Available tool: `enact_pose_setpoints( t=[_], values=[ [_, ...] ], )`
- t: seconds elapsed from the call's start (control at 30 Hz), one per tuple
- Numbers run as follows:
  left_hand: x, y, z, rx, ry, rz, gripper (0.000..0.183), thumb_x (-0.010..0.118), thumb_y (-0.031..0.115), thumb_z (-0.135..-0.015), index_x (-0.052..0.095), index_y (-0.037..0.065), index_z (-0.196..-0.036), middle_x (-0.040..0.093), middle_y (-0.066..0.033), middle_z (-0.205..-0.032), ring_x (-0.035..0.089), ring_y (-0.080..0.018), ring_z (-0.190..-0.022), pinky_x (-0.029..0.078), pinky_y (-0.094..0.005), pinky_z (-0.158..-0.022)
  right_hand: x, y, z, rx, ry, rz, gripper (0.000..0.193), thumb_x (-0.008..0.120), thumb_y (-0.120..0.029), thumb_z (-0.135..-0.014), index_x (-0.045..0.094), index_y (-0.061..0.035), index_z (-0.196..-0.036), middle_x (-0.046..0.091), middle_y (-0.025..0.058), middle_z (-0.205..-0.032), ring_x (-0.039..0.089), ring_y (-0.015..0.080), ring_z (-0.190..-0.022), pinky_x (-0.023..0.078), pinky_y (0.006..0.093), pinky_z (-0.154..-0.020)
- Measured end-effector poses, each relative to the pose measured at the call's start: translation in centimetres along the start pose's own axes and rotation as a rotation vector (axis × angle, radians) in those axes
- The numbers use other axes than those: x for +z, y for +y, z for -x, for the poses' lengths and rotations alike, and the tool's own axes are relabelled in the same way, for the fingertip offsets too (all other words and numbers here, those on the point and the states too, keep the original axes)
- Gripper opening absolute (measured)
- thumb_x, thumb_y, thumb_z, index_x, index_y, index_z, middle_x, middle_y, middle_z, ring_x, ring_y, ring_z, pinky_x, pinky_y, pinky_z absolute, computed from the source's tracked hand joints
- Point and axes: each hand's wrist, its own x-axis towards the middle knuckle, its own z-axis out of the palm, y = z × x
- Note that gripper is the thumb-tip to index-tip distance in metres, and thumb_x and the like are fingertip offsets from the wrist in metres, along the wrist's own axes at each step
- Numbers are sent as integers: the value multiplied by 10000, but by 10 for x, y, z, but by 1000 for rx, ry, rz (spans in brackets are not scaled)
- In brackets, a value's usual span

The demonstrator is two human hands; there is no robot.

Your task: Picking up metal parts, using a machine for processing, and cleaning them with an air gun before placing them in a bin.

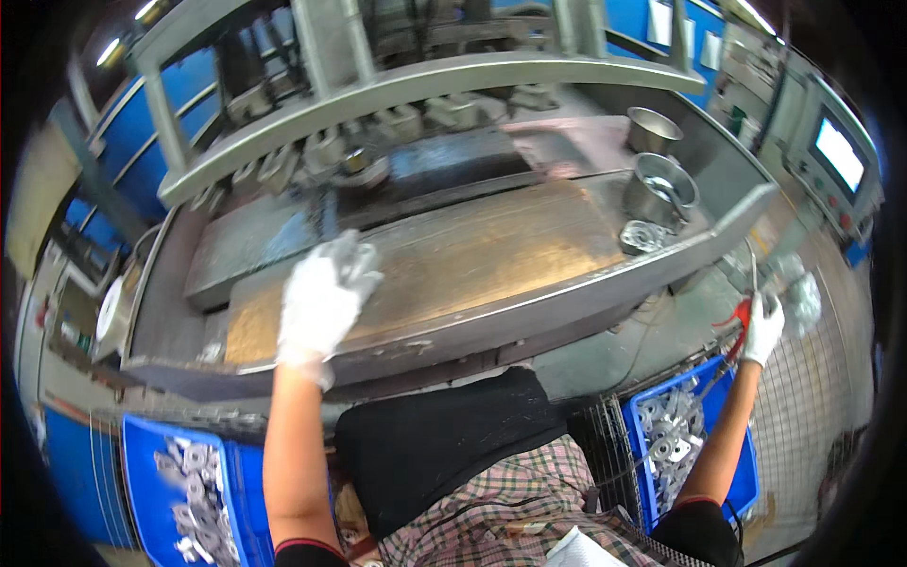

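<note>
1. Head view: the left hand [326, 298], gloved, is over the near left part of the brown board [491, 255]. Its fingers look bent around something grey, but blur hides whether that is a part or soiled glove, so I cannot tell if it grips.
2. The right hand [767, 326], also gloved, is closed around the red-handled tool [742, 319], whose thin metal tube rises just above the fist. A firm, relaxed grip would suit it, with the tube aimed away from the other hand.
3. Down and to the left of the right hand sits a blue bin [746, 472] of loose grey metal parts [673, 439]; the tool should clear its rim when moved.
4. Beyond the left hand hangs a metal frame [453, 80] with a row of blocks beneath. Fingers are best placed on the near side, well clear of it.
5. Far right of the left hand stand two metal cups [654, 128] [641, 194]; a sideways sweep could knock them, so short, deliberate movements seem wiser.
</note>
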Motion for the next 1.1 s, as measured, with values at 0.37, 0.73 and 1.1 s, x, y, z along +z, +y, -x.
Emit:
enact_pose_setpoints(
  t=[0.37, 0.73, 1.1],
  values=[
    [53, -3, 1, -8, -200, -130, 606, 705, 400, -884, 573, 146, -1419, 571, -155, -1420, 542, -386, -1279, 440, -465, -1084, 72, -201, -1, -361, -380, -87, 474, 737, -179, -815, 653, -134, -1279, 686, 162, -1026, 659, 334, -1004, 517, 418, -884],
    [50, 3, 1, -32, -198, -87, 635, 741, 391, -850, 576, 151, -1415, 574, -137, -1424, 532, -384, -1289, 431, -472, -1088, 94, -213, -44, -203, -416, -544, 176, 686, -144, -917, 739, -49, -1054, 743, 33, -955, 664, 119, -860, 523, 296, -793],
    [47, -2, 6, -38, -168, -94, 630, 700, 422, -869, 580, 118, -1407, 570, -170, -1426, 544, -402, -1274, 434, -473, -1084, 124, -182, -78, -58, -526, -442, 200, 706, -221, -928, 738, -95, -1079, 670, -28, -822, 546, 55, -628, 448, 234, -572]
  ],
)
